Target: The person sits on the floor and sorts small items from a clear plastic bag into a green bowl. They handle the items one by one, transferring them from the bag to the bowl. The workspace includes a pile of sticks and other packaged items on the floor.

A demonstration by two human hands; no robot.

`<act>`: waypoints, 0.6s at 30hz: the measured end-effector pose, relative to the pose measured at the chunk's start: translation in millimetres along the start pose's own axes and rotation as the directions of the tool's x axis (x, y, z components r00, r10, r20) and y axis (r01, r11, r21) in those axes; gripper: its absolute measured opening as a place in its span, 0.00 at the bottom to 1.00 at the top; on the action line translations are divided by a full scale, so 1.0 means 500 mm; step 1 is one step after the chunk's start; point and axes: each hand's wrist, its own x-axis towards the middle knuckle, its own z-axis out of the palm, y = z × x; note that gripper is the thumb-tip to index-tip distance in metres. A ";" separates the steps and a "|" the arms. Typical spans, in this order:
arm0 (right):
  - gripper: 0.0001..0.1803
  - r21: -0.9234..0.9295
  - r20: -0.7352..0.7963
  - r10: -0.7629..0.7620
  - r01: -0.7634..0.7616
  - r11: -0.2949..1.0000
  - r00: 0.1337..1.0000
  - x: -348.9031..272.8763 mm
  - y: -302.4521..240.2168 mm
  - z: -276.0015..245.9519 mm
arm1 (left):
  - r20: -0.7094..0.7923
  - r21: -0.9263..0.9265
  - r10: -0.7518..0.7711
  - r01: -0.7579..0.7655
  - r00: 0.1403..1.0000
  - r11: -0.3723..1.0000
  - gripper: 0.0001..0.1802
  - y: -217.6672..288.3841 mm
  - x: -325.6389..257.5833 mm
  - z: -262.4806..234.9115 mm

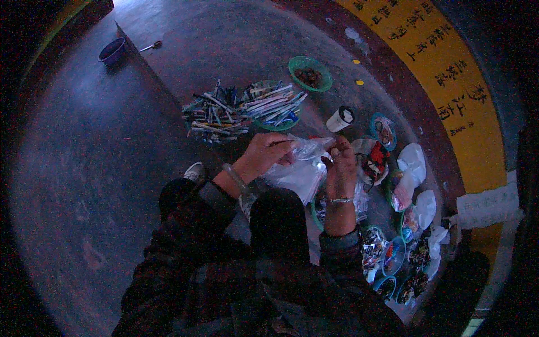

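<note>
Between my two hands a clear plastic bag [309, 149] is stretched, its lower part hanging pale and crumpled. On its left side my left hand [266, 153] pinches the film with bent fingers. My right hand [340, 168] has its fingers curled at the bag's other side, near the top edge. Just beyond my left hand are two green baskets heaped with pen-like sticks; one dark heap [216, 115] lies left of a paler heap [275, 105]. Whether anything small sits inside the bag or in my right fingertips is too dark to tell.
A white cup with a dark top [340, 119] stands beyond my right hand. Farther off is a green bowl [310, 73] with brown bits. Several small baskets and bags of parts [394, 255] line the right side. A dark basin [112, 51] sits far left on the floor.
</note>
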 end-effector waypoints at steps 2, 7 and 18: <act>0.17 0.086 -0.030 0.037 -0.034 0.996 0.999 0.002 0.001 0.003 | 0.030 0.013 0.008 -0.008 1.000 1.000 0.13 -0.005 0.001 -0.003; 0.11 0.197 0.084 0.086 -0.101 0.975 0.993 0.016 0.045 -0.051 | 0.053 0.062 0.013 -0.016 0.999 0.998 0.13 0.004 0.001 0.000; 0.04 0.178 0.017 -0.125 0.120 0.977 0.992 0.002 0.040 -0.025 | -0.046 0.081 0.072 -0.068 0.996 0.994 0.15 -0.007 0.007 -0.003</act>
